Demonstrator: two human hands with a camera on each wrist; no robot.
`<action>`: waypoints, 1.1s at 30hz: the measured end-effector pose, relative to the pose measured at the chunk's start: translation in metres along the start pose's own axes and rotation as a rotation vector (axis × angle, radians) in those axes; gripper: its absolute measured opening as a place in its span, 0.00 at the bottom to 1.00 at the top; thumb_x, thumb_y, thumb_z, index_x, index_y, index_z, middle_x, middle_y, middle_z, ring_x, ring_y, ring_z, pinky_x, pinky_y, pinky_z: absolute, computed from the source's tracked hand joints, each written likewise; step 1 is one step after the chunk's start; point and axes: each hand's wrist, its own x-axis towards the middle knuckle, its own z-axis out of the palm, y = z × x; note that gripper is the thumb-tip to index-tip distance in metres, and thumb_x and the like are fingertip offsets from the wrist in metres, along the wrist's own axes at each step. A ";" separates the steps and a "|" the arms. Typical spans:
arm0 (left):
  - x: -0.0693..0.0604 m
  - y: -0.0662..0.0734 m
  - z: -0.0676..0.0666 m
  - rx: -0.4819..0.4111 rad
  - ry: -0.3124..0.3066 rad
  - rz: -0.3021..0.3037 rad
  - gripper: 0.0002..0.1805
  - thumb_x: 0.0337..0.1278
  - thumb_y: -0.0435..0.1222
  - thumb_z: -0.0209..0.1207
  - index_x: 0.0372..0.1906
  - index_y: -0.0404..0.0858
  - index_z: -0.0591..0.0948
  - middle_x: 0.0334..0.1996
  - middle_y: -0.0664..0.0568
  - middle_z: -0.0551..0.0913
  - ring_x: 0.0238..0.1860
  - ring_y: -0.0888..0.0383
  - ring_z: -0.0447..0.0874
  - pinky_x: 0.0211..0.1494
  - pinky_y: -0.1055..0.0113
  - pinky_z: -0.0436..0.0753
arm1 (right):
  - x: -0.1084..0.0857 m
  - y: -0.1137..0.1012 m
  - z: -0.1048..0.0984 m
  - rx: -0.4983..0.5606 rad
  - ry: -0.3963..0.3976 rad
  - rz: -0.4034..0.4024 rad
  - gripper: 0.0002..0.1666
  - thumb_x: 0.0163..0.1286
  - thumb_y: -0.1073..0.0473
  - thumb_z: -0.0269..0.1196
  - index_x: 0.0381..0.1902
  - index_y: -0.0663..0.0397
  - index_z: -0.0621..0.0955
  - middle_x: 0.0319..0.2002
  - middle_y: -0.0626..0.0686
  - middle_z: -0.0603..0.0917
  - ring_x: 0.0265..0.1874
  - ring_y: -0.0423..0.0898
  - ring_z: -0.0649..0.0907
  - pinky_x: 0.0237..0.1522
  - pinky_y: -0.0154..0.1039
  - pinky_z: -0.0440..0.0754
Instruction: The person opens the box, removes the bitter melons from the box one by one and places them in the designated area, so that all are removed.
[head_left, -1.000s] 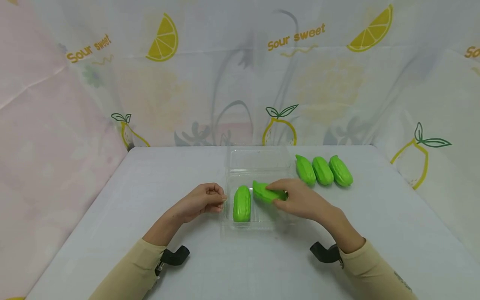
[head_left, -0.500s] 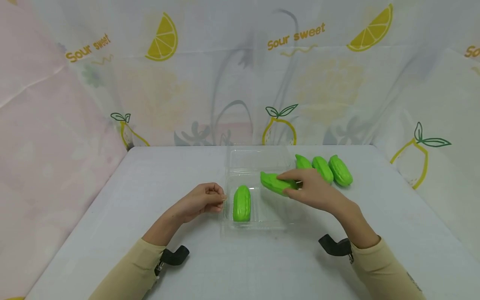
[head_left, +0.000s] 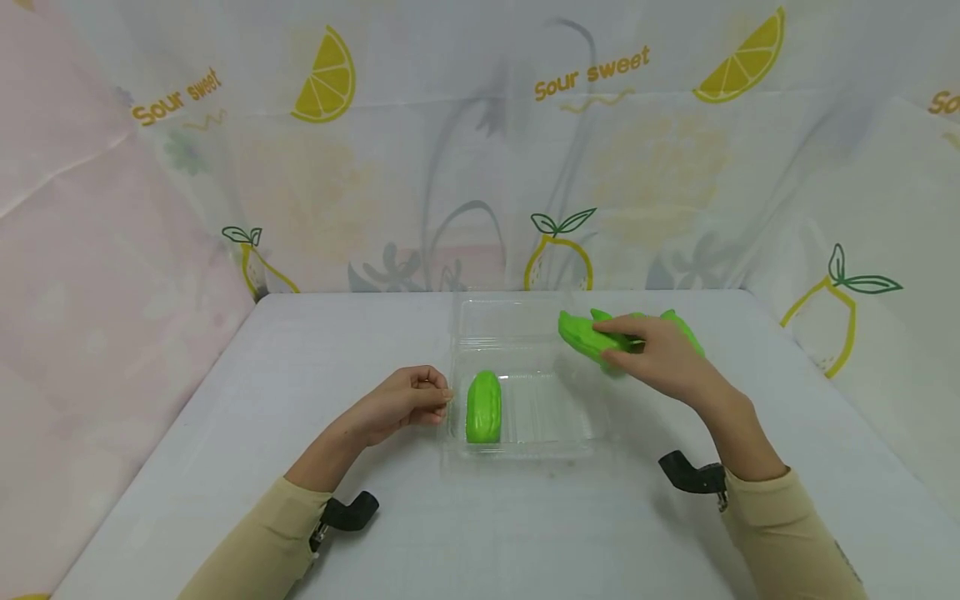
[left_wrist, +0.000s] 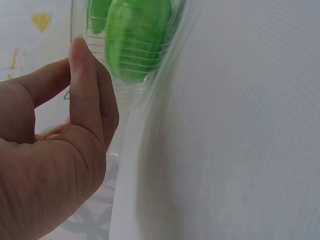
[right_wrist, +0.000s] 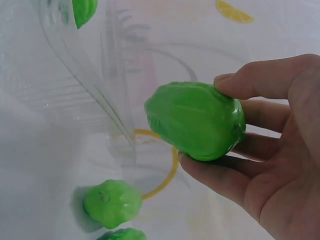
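A clear plastic hinged box (head_left: 551, 408) lies with its lid laid back, in the middle of the table. On its left side, inside, is one green ridged toy fruit (head_left: 484, 408). My left hand (head_left: 405, 404) pinches the box's left rim between thumb and fingers. Beyond the box's right back corner, my right hand (head_left: 663, 354) holds a second green toy fruit (right_wrist: 195, 120) in the air, thumb on one side and fingers on the other. Behind that hand, partly hidden, stand other green toy fruits (head_left: 681, 329) on the table.
A white-covered table (head_left: 315, 333) carries everything. Patterned cloth (head_left: 420, 167) with lemons and lettering hangs behind and at the sides. Black curved mounts (head_left: 352, 511) stick out from both sleeves.
My right hand has carried the toy fruit up out of the box, to the right and back, in front of the row of fruits. The left hand stays at the rim.
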 end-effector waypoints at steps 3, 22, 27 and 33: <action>0.000 0.000 0.000 0.003 0.001 -0.002 0.10 0.67 0.34 0.59 0.43 0.33 0.72 0.28 0.53 0.78 0.28 0.65 0.78 0.35 0.76 0.85 | 0.001 0.006 -0.003 -0.007 0.009 0.031 0.23 0.67 0.60 0.66 0.60 0.55 0.81 0.59 0.61 0.82 0.53 0.55 0.84 0.50 0.48 0.85; 0.001 -0.001 0.000 0.011 0.005 0.000 0.10 0.67 0.35 0.59 0.43 0.33 0.72 0.29 0.54 0.78 0.28 0.65 0.78 0.35 0.75 0.85 | -0.004 0.044 -0.023 0.029 0.209 0.170 0.26 0.68 0.53 0.67 0.61 0.54 0.80 0.61 0.60 0.81 0.55 0.61 0.83 0.45 0.21 0.77; 0.000 0.000 -0.001 0.009 0.003 0.002 0.10 0.68 0.35 0.59 0.43 0.33 0.72 0.28 0.54 0.78 0.28 0.65 0.78 0.34 0.76 0.84 | -0.007 0.056 -0.029 0.059 0.290 0.179 0.27 0.68 0.54 0.67 0.62 0.57 0.80 0.60 0.64 0.81 0.54 0.64 0.82 0.38 0.09 0.71; 0.001 -0.001 0.000 0.004 0.006 0.000 0.09 0.67 0.34 0.59 0.43 0.33 0.72 0.28 0.54 0.78 0.28 0.65 0.78 0.34 0.76 0.84 | -0.012 0.070 -0.035 0.013 0.321 0.243 0.28 0.68 0.51 0.66 0.62 0.57 0.80 0.60 0.66 0.80 0.56 0.65 0.81 0.34 0.10 0.68</action>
